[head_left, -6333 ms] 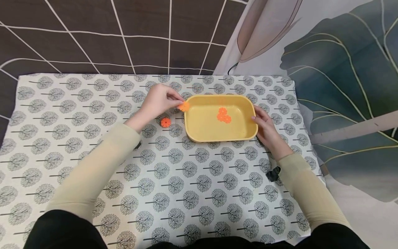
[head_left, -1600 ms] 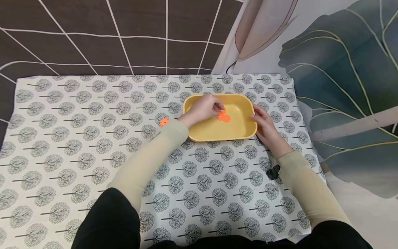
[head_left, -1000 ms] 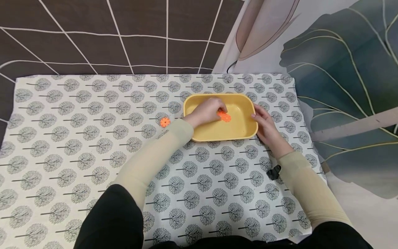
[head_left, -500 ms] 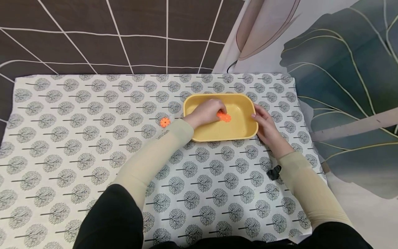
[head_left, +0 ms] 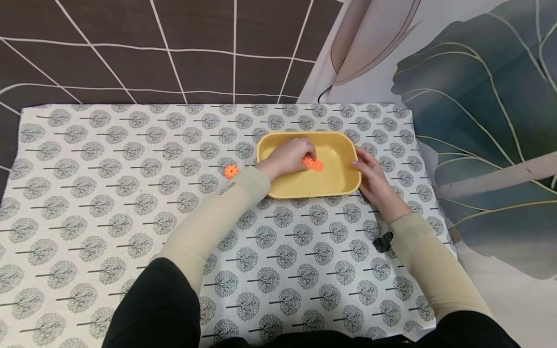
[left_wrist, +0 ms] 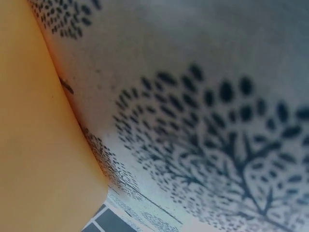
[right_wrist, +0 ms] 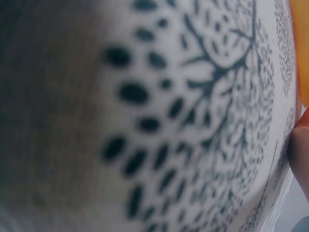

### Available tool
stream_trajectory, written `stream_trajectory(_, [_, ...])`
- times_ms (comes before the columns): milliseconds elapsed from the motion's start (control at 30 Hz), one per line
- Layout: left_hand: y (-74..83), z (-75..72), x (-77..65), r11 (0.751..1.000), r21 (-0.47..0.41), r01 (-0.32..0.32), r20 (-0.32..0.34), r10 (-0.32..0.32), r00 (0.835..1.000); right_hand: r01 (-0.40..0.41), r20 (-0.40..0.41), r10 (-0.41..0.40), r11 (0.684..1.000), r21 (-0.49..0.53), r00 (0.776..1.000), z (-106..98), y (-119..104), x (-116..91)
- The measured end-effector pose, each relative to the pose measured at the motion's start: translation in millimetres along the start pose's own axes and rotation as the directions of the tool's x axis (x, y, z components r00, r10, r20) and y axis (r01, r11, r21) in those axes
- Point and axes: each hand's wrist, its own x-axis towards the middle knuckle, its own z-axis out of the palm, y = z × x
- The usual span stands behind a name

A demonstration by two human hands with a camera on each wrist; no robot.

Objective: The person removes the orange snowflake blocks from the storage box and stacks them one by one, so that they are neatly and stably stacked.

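Note:
A yellow rectangular plastic bin (head_left: 291, 186) stands on the cloth. Inside it, my left hand (head_left: 289, 157) pinches an orange notched disc (head_left: 308, 162), with the fingertips partly hidden behind the knuckles. Beside that disc lies another orange notched disc (head_left: 319, 166). My right hand (head_left: 374, 179) grips the bin's right end, thumb over the rim and fingers along the outside. Left of the bin, one more orange disc (head_left: 231, 170) lies flat on the cloth. The bin's wall (left_wrist: 43, 130) fills the left side of the left wrist view. A fingertip (right_wrist: 300, 150) shows in the right wrist view.
A white tablecloth (head_left: 130, 208) printed with dark trees covers the table. Behind it hangs a dark cloth with a white grid (head_left: 200, 72), and a leaf-patterned curtain (head_left: 470, 111) hangs at the right. A small black device (head_left: 383, 241) sits by the right wrist.
My left hand brought a disc from beside the bin over its left rim and down to the discs inside. Lately only the fingertips and the disc shift slightly. The right hand has stayed on the bin.

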Motion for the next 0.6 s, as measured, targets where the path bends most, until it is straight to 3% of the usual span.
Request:
stream_trajectory(367, [1.0, -8.2, -1.8, 0.997, 0.079, -0.020, 0.000, 0.020, 1.000, 0.007, 0.011, -0.007, 1.000, -0.026, 1.000, -1, 0, 2])
stream_trajectory(600, [1.6, -15.7, -3.9, 1.000, 0.020, 0.005, -0.015, -0.005, 1.000, -0.005, -0.005, 0.005, 1.000, 0.000, 1.000, 0, 0, 0])
